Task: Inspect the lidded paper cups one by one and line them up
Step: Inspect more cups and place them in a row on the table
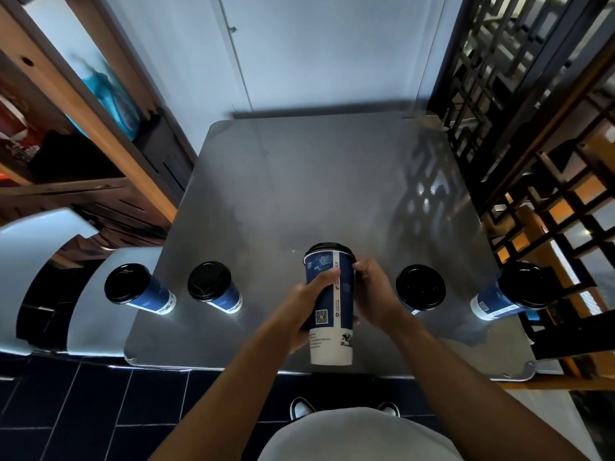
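Observation:
I hold one blue and white paper cup (329, 304) with a black lid above the near edge of the grey table (316, 194), its lid tipped away from me. My left hand (307, 311) grips its left side with the thumb across the front. My right hand (372, 294) holds its right side, fingers curled near the lid. Several more lidded cups stand in a row on the table: two on the left (133, 287) (213, 287) and two on the right (421, 287) (512, 291).
A wooden shelf unit (83, 144) stands left of the table and a dark lattice screen (532, 144) on the right. White rounded chair backs (66, 277) sit at the near left. A pale wall (316, 54) closes the far side.

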`<state>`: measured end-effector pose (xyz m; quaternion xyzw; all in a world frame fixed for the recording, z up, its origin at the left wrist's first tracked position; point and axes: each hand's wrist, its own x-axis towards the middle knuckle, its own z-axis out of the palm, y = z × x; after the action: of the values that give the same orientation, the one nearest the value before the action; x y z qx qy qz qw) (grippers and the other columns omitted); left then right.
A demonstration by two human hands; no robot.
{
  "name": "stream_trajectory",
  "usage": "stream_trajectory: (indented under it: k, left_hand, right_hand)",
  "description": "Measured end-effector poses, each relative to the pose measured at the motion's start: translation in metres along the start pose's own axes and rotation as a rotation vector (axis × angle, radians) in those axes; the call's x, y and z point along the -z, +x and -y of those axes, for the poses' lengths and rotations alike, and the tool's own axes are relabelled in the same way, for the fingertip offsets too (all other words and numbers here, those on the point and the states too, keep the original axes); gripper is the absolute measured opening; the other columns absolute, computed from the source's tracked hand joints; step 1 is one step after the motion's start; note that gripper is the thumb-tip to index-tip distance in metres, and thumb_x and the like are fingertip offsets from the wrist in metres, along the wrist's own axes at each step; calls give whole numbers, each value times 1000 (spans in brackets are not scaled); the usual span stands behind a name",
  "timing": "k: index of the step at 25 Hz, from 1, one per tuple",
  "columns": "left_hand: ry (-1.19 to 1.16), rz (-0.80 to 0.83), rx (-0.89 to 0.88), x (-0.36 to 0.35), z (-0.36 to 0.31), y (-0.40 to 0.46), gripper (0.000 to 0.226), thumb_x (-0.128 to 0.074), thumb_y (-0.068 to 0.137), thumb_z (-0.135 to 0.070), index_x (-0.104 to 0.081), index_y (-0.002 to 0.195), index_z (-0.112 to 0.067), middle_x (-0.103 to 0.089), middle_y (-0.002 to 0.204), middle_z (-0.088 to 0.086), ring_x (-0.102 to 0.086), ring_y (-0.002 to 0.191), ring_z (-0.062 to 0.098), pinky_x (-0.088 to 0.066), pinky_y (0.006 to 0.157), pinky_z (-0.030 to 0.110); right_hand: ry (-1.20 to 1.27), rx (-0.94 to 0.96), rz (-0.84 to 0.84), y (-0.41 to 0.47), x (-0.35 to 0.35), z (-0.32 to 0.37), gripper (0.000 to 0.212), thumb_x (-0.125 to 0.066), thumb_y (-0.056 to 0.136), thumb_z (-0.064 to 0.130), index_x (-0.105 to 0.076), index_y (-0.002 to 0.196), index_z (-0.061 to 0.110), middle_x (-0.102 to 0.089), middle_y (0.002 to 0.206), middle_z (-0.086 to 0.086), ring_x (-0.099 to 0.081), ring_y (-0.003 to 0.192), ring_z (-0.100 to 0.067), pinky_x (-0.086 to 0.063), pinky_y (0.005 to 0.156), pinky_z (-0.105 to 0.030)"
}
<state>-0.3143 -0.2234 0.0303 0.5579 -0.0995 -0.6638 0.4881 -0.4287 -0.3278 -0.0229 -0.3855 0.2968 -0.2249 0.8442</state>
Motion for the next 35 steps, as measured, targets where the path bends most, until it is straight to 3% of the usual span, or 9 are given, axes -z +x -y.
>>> stream_trajectory:
  k: [2,5,11,14,18,21,23,32,35]
  left_hand:
    - [121,-37,-4,4,-5,-2,75,-85,73,-45,-58,125,2,-72,106,31,-70,89,39,-59,88,55]
    - [303,-88,9,8,-14,-8,53,-83,78,-35,-61,118,-7,-76,85,12,-73,70,24,-58,67,35]
    - [713,-108,-26,5,-21,-15,31,-86,75,-33,-66,97,-26,-77,88,5,-74,77,23,-61,74,31]
    - [893,-130,-115,2,-19,-12,31,-88,70,-30,-65,91,-27,-74,83,-1,-69,69,14,-55,65,29]
    - [1057,-225,-134,1,-15,-6,47,-86,64,-41,-64,102,-24,-72,85,-3,-67,69,13,-51,58,26]
    - [1089,-242,-132,-1,-10,-1,45,-83,69,-40,-66,106,-22,-72,86,-1,-67,69,13,-50,57,24]
    - [1073,-247,-122,-1,-6,2,49,-83,68,-42,-66,109,-22,-74,89,0,-69,73,15,-51,58,25]
    - [962,-244,-95,-6,-11,4,43,-85,68,-36,-67,105,-23,-73,85,1,-67,66,13,-48,56,23]
    - [915,-259,-68,-8,-7,3,35,-84,66,-37,-68,95,-24,-73,80,0,-66,61,13,-50,56,25]
  right_hand:
    - [-24,-14,34,4,2,3,41,-37,89,39,-70,91,15,-68,80,-7,-54,84,-29,-39,76,-41]
    - [-13,-80,2,8,2,14,55,-32,100,52,-67,88,11,-66,83,-13,-60,80,-25,-41,79,-40]
    - [-332,-169,-32,16,-13,36,49,-50,98,57,-61,77,14,-61,65,-4,-58,55,-15,-46,57,-28]
    - [-426,-226,30,10,-21,44,41,-57,96,51,-70,92,13,-72,83,-10,-69,73,-22,-55,68,-32]
    - [-525,-184,15,6,-25,41,43,-60,94,43,-74,117,10,-75,114,-14,-72,101,-31,-56,95,-44]
    - [-529,-160,-41,5,-26,35,50,-61,84,45,-77,113,7,-75,116,-17,-69,113,-37,-54,102,-49]
    - [-537,-140,-51,4,-25,33,40,-59,94,36,-76,114,5,-75,117,-18,-69,111,-36,-54,101,-48]
    - [-490,-113,-22,3,-25,39,37,-51,102,25,-71,115,-4,-74,103,-13,-68,89,-20,-57,74,-26]
    - [-533,-135,-14,4,-25,39,40,-56,97,30,-73,112,-3,-75,109,-20,-69,89,-22,-58,78,-31]
